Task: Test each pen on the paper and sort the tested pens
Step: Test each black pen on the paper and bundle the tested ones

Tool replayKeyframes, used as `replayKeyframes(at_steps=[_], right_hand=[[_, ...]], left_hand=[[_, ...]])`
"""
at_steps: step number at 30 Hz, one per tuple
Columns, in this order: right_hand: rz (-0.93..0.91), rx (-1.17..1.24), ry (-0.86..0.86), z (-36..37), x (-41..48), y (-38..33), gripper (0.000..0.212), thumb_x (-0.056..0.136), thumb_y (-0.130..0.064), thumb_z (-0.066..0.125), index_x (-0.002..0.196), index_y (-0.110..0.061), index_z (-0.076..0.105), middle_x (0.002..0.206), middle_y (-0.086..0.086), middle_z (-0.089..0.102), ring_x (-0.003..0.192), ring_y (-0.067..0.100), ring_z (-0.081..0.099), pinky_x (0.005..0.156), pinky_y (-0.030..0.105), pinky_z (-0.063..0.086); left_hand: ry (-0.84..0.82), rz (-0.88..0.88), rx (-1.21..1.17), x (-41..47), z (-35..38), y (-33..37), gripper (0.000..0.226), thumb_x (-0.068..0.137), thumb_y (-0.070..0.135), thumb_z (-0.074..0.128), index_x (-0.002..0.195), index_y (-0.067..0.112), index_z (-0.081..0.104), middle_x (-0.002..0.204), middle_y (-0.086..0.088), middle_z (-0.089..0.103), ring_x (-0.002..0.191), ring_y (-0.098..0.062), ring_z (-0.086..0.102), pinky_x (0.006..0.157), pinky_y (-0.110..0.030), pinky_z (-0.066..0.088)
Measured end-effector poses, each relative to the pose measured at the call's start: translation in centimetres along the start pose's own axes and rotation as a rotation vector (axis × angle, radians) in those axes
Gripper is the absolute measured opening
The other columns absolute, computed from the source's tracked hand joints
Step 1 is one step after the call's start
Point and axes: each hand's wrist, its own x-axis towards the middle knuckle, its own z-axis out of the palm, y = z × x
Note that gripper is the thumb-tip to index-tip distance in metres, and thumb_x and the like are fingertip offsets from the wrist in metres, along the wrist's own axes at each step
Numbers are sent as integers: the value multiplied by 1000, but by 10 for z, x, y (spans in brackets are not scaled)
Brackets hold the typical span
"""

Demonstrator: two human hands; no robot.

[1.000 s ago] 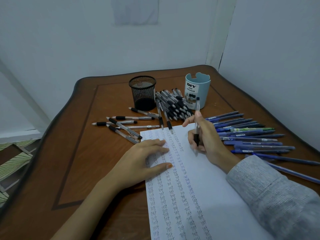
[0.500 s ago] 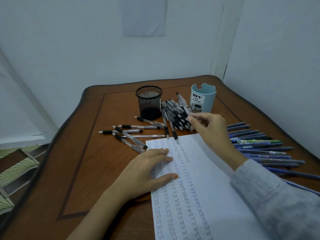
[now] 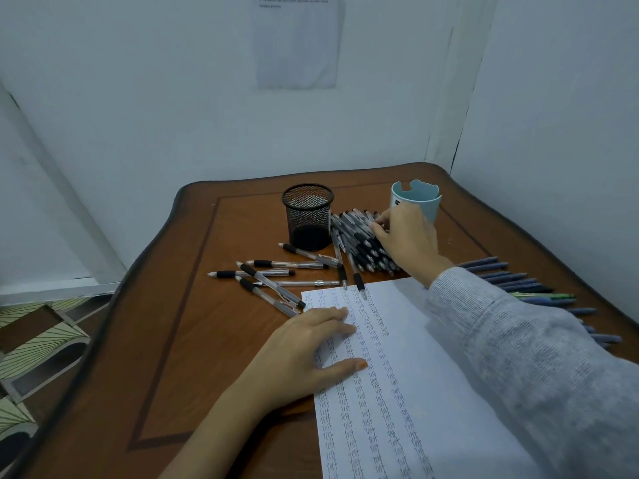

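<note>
A white paper (image 3: 432, 357), covered in columns of small handwritten test marks, lies on the wooden table (image 3: 173, 340). My left hand (image 3: 304, 350) rests flat on the paper's left edge, fingers spread, holding nothing. My right hand (image 3: 404, 240) reaches over a pile of black-grip pens (image 3: 359, 243) between the two cups. Its fingertips are pinched on a black pen at the top of the pile. Several loose black pens (image 3: 273, 274) lie scattered left of the pile. A row of blue pens (image 3: 518, 281) lies to the right, partly hidden by my grey sleeve.
A black mesh cup (image 3: 307, 216) stands at the back of the table. A light blue cup (image 3: 428, 202) stands to its right, just behind my right hand. White walls close in behind and to the right. The table edge drops to a patterned floor on the left.
My right hand lifted the black pen off the paper and carried it back to the pile beside the blue cup. My left hand stayed flat on the paper.
</note>
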Motion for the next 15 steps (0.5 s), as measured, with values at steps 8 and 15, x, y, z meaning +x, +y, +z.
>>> replayKeyframes(at_steps=[8, 15], right_hand=[[-348, -20, -103, -4, -13, -12, 18, 91, -29, 63, 96, -14, 73, 86, -2, 54, 87, 14, 43, 77, 30, 37], [-391, -131, -320, 17, -19, -24, 33, 88, -47, 61, 109, -24, 70, 104, -2, 60, 107, 17, 43, 100, 35, 28]], left_hand=[[-5, 2, 0, 0, -3, 3, 70, 79, 75, 40, 134, 33, 53, 146, 17, 40, 132, 7, 32, 109, -16, 28], [10, 17, 15, 0, -2, 3, 62, 84, 65, 52, 134, 28, 55, 146, 13, 43, 131, 5, 35, 104, -5, 19]])
